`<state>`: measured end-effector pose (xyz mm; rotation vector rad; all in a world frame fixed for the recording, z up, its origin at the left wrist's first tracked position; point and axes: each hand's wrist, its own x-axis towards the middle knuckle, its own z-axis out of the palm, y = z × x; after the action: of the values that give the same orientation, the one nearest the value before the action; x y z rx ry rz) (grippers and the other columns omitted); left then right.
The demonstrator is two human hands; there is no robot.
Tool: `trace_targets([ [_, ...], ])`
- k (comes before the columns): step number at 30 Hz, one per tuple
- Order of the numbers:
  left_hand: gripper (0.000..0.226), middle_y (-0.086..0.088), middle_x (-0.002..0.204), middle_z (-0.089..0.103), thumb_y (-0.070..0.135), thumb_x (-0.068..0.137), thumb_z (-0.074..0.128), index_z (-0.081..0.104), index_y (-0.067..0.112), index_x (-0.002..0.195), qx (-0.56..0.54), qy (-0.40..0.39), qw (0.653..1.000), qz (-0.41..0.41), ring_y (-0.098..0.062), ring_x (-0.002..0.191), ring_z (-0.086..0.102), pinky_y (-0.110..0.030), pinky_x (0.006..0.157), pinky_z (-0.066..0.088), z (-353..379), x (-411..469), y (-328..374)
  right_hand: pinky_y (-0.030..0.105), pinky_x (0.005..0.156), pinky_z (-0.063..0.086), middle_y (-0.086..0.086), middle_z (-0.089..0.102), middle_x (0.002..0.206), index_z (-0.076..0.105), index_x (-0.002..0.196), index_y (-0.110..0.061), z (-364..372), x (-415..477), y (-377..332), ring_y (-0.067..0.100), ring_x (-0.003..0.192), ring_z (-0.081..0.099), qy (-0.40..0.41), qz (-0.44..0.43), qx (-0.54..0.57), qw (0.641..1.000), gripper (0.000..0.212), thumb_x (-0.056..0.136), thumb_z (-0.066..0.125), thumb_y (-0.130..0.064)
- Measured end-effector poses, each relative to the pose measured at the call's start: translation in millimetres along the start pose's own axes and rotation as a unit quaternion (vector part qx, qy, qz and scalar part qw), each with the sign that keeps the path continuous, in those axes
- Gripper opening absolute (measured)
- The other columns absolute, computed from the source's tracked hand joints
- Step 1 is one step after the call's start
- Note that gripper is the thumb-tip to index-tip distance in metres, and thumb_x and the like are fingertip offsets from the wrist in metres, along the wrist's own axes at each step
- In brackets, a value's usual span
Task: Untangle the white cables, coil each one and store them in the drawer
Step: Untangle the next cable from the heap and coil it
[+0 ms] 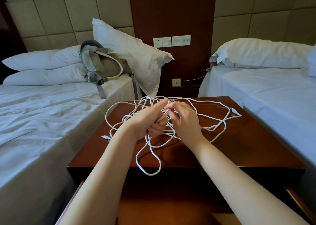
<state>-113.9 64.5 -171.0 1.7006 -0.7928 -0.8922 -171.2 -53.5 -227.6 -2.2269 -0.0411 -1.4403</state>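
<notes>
Head camera is looking down on the white cables [167, 120], which are lying in one loose tangle on the dark wooden tabletop [239, 147] between two beds. My left grip [150, 120] is curling its fingers round a bunch of strands at the middle of the tangle, with the forefinger pointing forward. My right grip [184, 120] is touching it just beside, its fingertips pinching a strand at the top of the bunch. One long loop is trailing over the tabletop's front edge, above the drawer [162, 211], which is standing open with no cable in it. A grey backpack [102, 65] is leaning against the pillows on the left bed.
</notes>
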Motion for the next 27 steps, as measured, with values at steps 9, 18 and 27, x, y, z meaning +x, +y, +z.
trace_targets([
  [9,0.052,0.006,0.039,0.024,0.048,0.082,0.058,0.033,0.018,0.047,-0.213,-0.252,0.929,0.170,-0.004,0.034,0.025,-0.015,0.035,0.022,-19,-13,11,0.033,0.072,0.043,-0.015,0.052,0.072,0.064,0.093,-0.009,9,11,-5,0.014,0.080,0.049,-0.180,0.099,0.077,0.976,0.016,0.088,0.049,-0.009],
  [18,0.038,0.008,0.035,0.029,0.020,0.077,0.037,0.040,0.020,0.038,-0.371,-0.067,0.871,0.316,-0.007,0.036,0.017,-0.017,0.035,0.023,-21,-28,27,0.029,0.067,0.035,-0.010,0.047,0.067,0.059,0.095,-0.019,33,23,-4,0.015,0.070,0.045,-0.230,0.187,0.003,0.955,0.018,0.098,0.042,-0.024],
  [27,0.056,0.006,0.043,0.029,0.020,0.097,0.024,0.042,0.017,0.044,-0.498,0.058,0.793,0.345,-0.007,0.038,0.027,-0.018,0.041,0.026,-19,-17,22,0.019,0.050,0.039,-0.004,0.061,0.071,0.057,0.087,-0.018,30,40,6,0.005,0.057,0.051,-0.041,0.267,0.097,0.958,0.023,0.101,0.041,-0.026],
])
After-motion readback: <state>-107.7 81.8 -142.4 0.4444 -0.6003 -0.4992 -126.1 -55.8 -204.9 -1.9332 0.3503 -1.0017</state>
